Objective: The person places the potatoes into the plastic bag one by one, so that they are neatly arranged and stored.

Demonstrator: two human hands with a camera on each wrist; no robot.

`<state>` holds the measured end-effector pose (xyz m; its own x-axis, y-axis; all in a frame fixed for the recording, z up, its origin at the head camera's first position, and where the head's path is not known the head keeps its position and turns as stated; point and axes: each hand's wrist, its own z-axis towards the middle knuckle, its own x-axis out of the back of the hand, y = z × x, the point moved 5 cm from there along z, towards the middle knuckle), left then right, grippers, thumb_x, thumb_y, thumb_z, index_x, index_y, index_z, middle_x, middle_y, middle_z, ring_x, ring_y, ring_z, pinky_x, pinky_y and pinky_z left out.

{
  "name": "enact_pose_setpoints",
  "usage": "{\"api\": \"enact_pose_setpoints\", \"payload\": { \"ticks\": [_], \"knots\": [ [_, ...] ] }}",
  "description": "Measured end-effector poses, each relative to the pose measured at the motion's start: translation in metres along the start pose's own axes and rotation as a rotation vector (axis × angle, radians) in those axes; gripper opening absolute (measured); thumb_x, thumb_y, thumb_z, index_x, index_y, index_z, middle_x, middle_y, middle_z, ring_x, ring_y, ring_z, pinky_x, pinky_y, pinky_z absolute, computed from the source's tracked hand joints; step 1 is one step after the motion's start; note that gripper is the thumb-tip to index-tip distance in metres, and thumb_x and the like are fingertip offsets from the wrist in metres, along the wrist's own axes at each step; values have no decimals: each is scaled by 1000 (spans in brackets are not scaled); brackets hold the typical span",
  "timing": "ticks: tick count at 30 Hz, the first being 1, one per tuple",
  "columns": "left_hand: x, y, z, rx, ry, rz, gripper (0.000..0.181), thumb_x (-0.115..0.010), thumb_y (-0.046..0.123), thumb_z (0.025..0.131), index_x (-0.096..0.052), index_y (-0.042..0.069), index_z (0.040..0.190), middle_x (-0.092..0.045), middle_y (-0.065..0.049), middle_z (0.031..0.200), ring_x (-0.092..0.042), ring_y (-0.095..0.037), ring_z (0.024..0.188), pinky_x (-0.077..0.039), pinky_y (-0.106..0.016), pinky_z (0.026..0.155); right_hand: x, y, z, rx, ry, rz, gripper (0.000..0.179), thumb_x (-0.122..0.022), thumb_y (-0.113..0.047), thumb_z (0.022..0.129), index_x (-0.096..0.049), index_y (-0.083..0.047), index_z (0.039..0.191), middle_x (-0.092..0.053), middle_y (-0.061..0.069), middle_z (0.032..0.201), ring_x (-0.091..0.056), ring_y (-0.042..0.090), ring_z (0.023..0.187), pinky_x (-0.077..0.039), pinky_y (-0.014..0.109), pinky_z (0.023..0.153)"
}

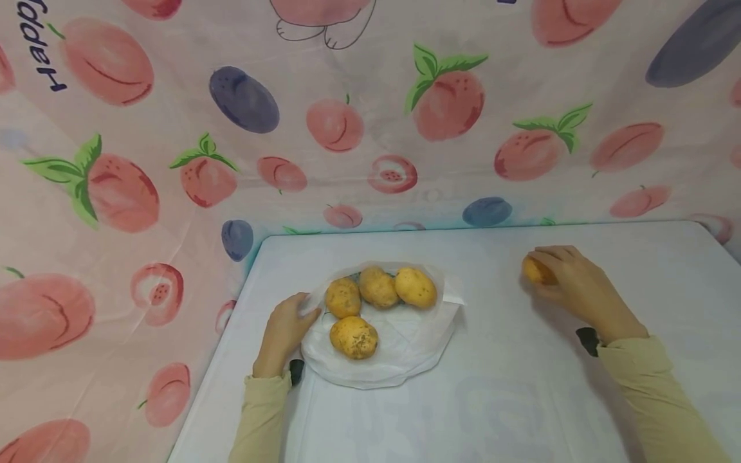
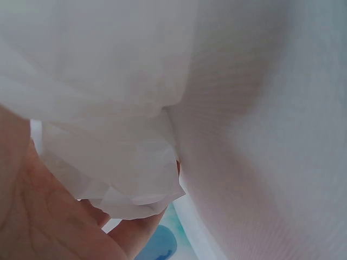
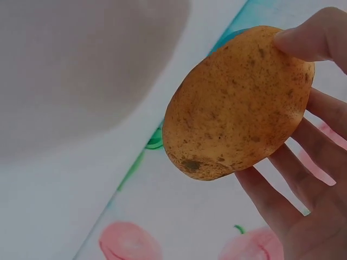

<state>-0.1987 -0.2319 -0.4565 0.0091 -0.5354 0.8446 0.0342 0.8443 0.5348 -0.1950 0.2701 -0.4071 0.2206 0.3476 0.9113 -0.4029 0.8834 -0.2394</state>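
My right hand [image 1: 570, 283] holds a yellow-brown potato [image 3: 238, 105] above the right side of the table. In the right wrist view the thumb lies on the potato's upper end, with the other fingers along its far side; dark specks mark the skin. At the left, my left hand [image 1: 286, 331] grips the edge of a thin white plastic bag [image 1: 399, 366]. Part of its fingers is hidden behind the bag in the left wrist view. On the spread bag lie several potatoes: a row at its back and one speckled potato [image 1: 354, 337] nearer the front.
A white-covered table [image 1: 498, 347] bears the bag. Behind it and to its left stands a pink cloth [image 1: 370, 83] printed with peaches, meeting the table's far edge. A small dark object [image 1: 588, 341] sits at the right wrist, another [image 1: 296, 372] at the left.
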Motion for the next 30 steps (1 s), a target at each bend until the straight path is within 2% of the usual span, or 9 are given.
{"api": "enact_pose_setpoints", "payload": {
  "ticks": [12,24,30],
  "knots": [
    [0,1,0,-3,0,-13,53,-69,25,92,-56,-4,134,-59,-24,135,-52,-43,129,-40,-55,109,8,-30,9,2,-9,18,58,-83,-9,74,-61,2,127,-60,22,128,-52,40,118,-49,61,92],
    [2,3,-2,-11,15,-18,52,-69,25,91,-58,-5,133,-60,-25,134,-54,-44,127,-42,-56,108,14,-60,13,149,126,38,61,-86,-9,69,-63,0,125,-63,18,123,-56,35,113,-53,56,85],
    [2,2,-1,-6,-1,-18,53,-69,25,92,-56,-5,135,-59,-25,135,-52,-43,128,-40,-56,109,16,-73,14,184,163,36,60,-85,-12,70,-64,-1,124,-64,17,121,-59,35,110,-56,54,79]
  ]
}}
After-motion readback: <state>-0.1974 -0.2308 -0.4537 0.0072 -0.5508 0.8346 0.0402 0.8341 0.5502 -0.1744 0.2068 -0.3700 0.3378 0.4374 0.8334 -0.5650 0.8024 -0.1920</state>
